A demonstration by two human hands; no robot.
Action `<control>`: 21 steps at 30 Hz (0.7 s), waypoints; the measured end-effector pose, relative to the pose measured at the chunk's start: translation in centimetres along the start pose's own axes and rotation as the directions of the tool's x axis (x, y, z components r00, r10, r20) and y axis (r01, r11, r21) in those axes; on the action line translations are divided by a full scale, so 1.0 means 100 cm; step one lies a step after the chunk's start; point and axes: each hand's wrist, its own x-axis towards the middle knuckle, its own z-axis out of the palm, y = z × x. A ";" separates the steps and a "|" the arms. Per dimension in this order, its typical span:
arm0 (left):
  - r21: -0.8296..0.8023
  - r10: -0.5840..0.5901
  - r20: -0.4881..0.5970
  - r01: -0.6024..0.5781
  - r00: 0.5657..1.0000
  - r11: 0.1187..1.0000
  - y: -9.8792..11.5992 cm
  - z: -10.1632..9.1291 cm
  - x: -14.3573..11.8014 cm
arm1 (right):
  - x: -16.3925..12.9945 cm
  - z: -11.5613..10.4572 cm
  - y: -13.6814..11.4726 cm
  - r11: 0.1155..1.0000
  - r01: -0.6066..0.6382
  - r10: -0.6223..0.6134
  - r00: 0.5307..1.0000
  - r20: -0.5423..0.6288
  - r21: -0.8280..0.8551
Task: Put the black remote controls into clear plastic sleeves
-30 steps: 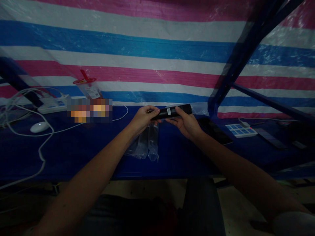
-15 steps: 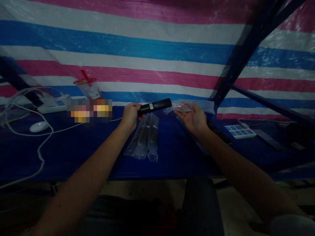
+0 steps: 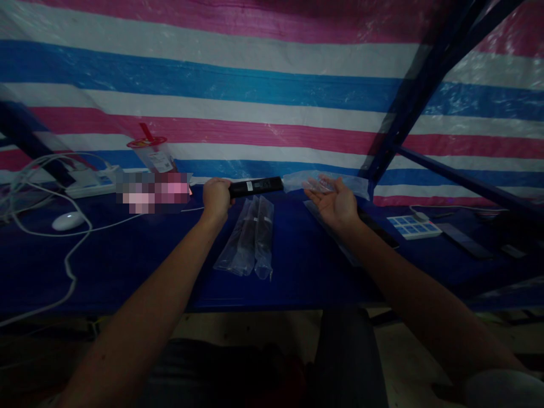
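Observation:
My left hand [image 3: 217,198] is closed around one end of a black remote control [image 3: 259,186] with a small white label, its face partly in shadow. The remote is nearly level, its far end at the left end of a clear plastic bag [image 3: 295,181]; whether it is inside the bag I cannot tell. My right hand [image 3: 335,204] is turned palm up and holds the bag between thumb and fingers. Several dark, long items in clear bags [image 3: 250,238] lie on the blue table between my forearms. Under my right hand lies another clear bag [image 3: 317,212].
To the left are a white mouse [image 3: 68,221], a looped white cable [image 3: 70,266], a power strip [image 3: 91,186] and a lidded cup with a red straw [image 3: 155,156]. On the right lie a blue-and-white power strip [image 3: 414,226] and a phone-like slab [image 3: 465,241]. A striped sheet hangs behind.
My left hand and the remote have shifted left and the remote has come level. The bag has been drawn out to the left, its end now at the remote's tip.

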 end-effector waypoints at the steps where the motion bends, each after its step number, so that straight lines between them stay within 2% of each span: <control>1: -0.012 0.000 -0.002 0.000 1.000 1.000 -0.001 0.000 0.001 | 0.000 -0.001 0.001 1.000 -0.003 0.003 1.000 -0.005 -0.006; 8: -0.040 -0.004 0.044 0.006 0.999 0.999 -0.003 0.002 0.000 | 0.002 -0.003 0.004 1.000 -0.014 0.014 1.000 0.011 -0.011; 17: -0.156 -0.213 0.143 0.235 0.966 0.959 0.004 0.004 -0.006 | 0.005 -0.006 0.006 0.998 -0.010 0.010 1.000 0.007 -0.062; 21: -0.180 -0.249 0.200 0.286 0.948 0.941 0.003 0.002 -0.003 | 0.003 -0.004 0.005 0.999 -0.019 0.018 1.000 -0.019 -0.029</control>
